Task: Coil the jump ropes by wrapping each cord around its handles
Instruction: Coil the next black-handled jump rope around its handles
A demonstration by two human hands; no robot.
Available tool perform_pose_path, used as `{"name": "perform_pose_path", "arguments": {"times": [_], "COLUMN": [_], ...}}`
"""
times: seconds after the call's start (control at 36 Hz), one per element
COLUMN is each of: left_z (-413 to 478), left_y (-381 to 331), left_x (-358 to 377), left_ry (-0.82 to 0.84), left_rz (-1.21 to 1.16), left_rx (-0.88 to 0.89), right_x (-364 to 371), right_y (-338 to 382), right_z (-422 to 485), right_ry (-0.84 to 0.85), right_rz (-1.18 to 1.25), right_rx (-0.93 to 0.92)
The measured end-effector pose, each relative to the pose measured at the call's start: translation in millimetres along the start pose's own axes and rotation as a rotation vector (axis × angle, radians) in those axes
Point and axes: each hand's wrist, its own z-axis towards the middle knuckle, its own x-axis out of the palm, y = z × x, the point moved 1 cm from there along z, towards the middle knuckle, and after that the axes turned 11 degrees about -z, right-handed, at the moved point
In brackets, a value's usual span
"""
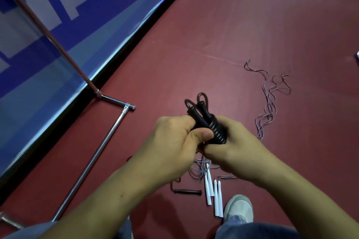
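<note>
A black jump rope (210,122) is held in front of me, its cord wound in tight coils around the two black handles, with two short loops sticking up at the top. My left hand (174,139) grips the handles from the left, thumb pressed on the coils. My right hand (237,141) grips the coiled bundle from the right. On the red floor below lie white jump rope handles (212,190) with thin grey cord (270,103) trailing away to the right, uncoiled. A second black handle (187,192) lies on the floor beside them.
A chrome rack base (93,159) and slanted pole (48,33) stand on the left against a blue banner (58,6). My grey shoe (239,207) and jeans are at the bottom. The red floor (252,15) stretches ahead.
</note>
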Motion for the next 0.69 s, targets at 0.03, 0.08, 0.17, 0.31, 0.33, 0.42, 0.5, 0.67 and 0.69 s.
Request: {"name": "perform_pose_path", "arguments": {"times": [0.03,0.08,0.17,0.31,0.33,0.42,0.5,0.67,0.69], "left_z": [0.3,1.1,1.6,1.8,1.6,-1.0,1.4,-1.8,-2.4], "left_y": [-0.1,-0.1,-1.7,-7.8,-10.3,-14.0,-11.2,-15.2,-18.4], "left_x": [0.1,0.9,2.8,3.8,4.4,4.3,0.7,2.1,3.7], "left_ry": [-0.008,-0.023,-0.031,0.059,0.080,0.109,0.124,0.114,0.092], "left_rz": [0.021,0.068,0.115,-0.011,-0.076,-0.209,-0.264,-0.242,-0.236], "left_rx": [0.001,0.006,-0.021,-0.196,-0.250,-0.369,-0.399,-0.442,-0.442], "right_x": [-1.3,-4.6,-12.0,-8.0,-7.2,-8.0,-6.3,-2.1,-0.4], "right_y": [0.6,0.0,-1.4,-1.5,-1.2,1.9,3.9,1.5,0.6], "right_z": [1.7,3.5,2.6,-1.8,-2.1,-3.3,-3.9,-1.0,-0.5], "right_ry": [-0.028,-0.091,-0.197,-0.307,-0.325,-0.358,-0.380,-0.454,-0.485], "right_rz": [-0.048,-0.150,-0.335,-0.408,-0.443,-0.543,-0.636,-0.798,-0.832], "right_rx": [-0.014,-0.035,-0.073,-0.117,-0.118,-0.112,-0.130,-0.117,-0.130]}}
